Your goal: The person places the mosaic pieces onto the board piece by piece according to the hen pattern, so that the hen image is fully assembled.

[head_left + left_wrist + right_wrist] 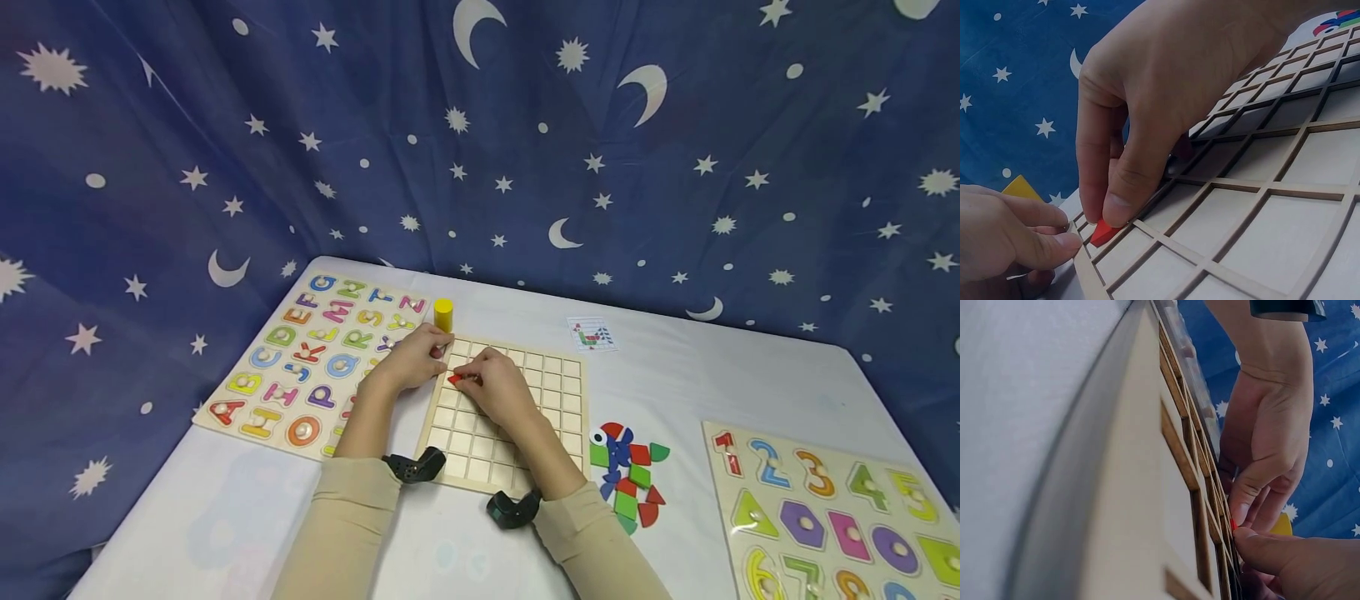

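Note:
A wooden grid board (pixel 480 446) with square cells lies in the middle of the table. My right hand (pixel 495 387) reaches over its upper-left part and pinches a small red triangular piece (pixel 1104 234) between thumb and fingers. In the left wrist view the piece sits low at a cell near the board's corner, partly covered by the fingertips. My left hand (pixel 408 360) holds the board's left edge near that corner, its thumb (pixel 1063 245) on the rim and its other fingers partly hidden.
A yellow cylinder (pixel 443 315) stands behind the left hand. An alphabet board (pixel 300 367) lies left, a number board (pixel 813 500) right. Several red, green and blue pieces (pixel 626 504) lie beside the grid. A small picture card (pixel 591 333) lies behind it.

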